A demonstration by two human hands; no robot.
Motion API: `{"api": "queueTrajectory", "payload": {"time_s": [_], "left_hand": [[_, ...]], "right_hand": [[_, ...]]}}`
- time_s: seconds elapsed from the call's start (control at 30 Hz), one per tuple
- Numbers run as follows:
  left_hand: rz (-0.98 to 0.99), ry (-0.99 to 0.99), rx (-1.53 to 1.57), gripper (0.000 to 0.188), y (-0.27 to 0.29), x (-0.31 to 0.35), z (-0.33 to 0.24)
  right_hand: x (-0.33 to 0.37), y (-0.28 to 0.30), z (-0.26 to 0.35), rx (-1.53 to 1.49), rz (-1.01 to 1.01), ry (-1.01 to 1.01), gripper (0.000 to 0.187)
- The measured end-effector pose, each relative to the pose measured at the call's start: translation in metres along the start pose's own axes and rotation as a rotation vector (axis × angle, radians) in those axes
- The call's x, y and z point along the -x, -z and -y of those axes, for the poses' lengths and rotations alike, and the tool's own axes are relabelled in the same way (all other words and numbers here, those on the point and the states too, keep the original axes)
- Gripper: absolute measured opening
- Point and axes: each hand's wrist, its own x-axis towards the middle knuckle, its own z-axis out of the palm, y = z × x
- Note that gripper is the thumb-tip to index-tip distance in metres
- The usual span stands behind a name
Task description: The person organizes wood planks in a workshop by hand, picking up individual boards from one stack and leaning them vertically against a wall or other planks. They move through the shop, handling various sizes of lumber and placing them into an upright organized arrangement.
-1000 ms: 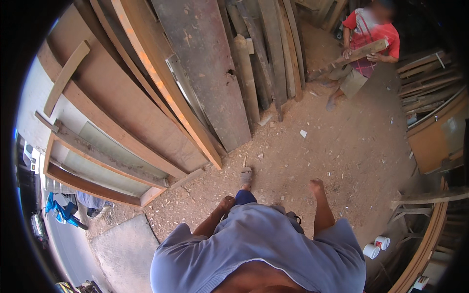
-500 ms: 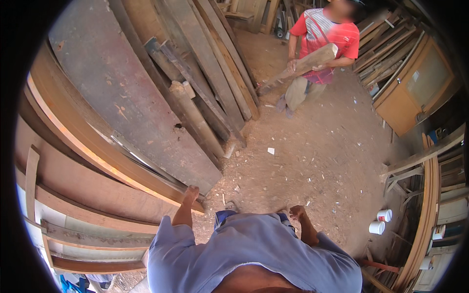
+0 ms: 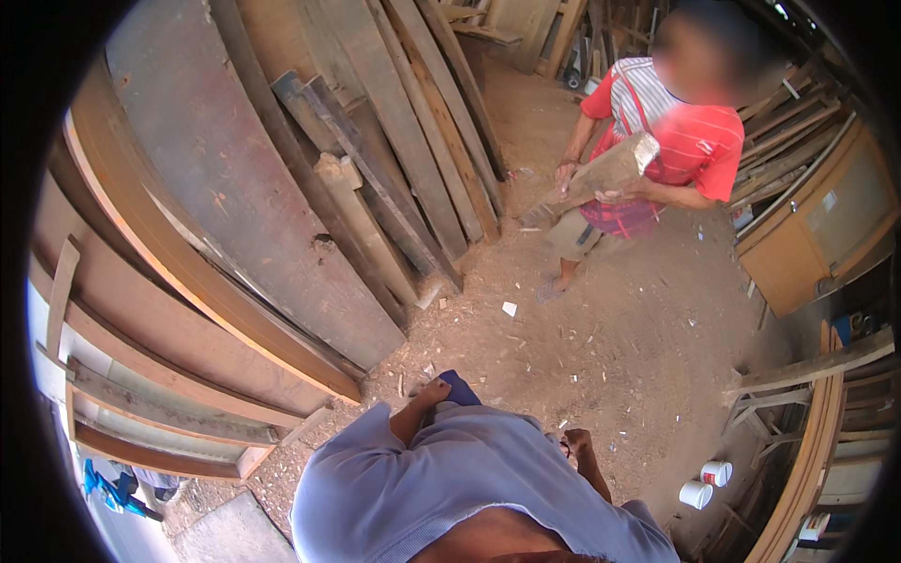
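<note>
My left hand (image 3: pixel 433 391) hangs low beside the blue cloth (image 3: pixel 458 388) over my leg; its fingers are mostly hidden, and nothing held shows. On the other side my right hand (image 3: pixel 577 439) hangs by my hip, fingers loosely curled with nothing visible in them. Ahead to the right, a co-worker in a red and striped shirt (image 3: pixel 709 141) grips a long, rough wooden beam (image 3: pixel 601 175) in both hands, tilted with its pale cut end upward. Neither of my hands touches the beam.
Large planks and panels (image 3: pixel 253 188) lean along the left. Wooden frames (image 3: pixel 178 399) stand nearer. White buckets (image 3: pixel 695 494) sit at the lower right beside long boards (image 3: pixel 812 450). A wooden door (image 3: pixel 826 220) leans at the right. Chips litter the dirt floor (image 3: pixel 582 347).
The co-worker with the beam appears closer and farther right. My left hand has swung away from the leaning panels toward my leg. My body has turned slightly.
</note>
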Motion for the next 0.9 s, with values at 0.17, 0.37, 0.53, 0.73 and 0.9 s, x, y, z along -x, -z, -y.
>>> {"api": "queueTrajectory", "payload": {"time_s": [0.17,0.37,0.53,0.73,0.9], "left_hand": [[-0.201,-0.428,-0.28,0.029,0.042,-0.018,0.066],[0.091,-0.294,-0.619,0.021,0.084,-0.051,0.137],[-0.02,0.149,0.157,0.03,0.138,-0.084,0.096],[-0.094,0.11,0.285,0.033,0.234,-0.15,0.071],[-0.275,0.059,0.298,0.031,0.29,-0.178,0.069]], "right_hand": [[-0.056,0.023,0.077,-0.708,-0.073,-1.084,0.015],[-0.164,-0.014,0.044,-0.24,0.095,-0.077,0.025],[-0.259,-0.033,0.11,0.135,0.105,0.643,0.043],[-0.359,-0.038,0.147,-0.28,0.221,0.246,0.036],[-0.421,-0.025,0.166,-0.251,0.294,-0.347,0.019]]}}
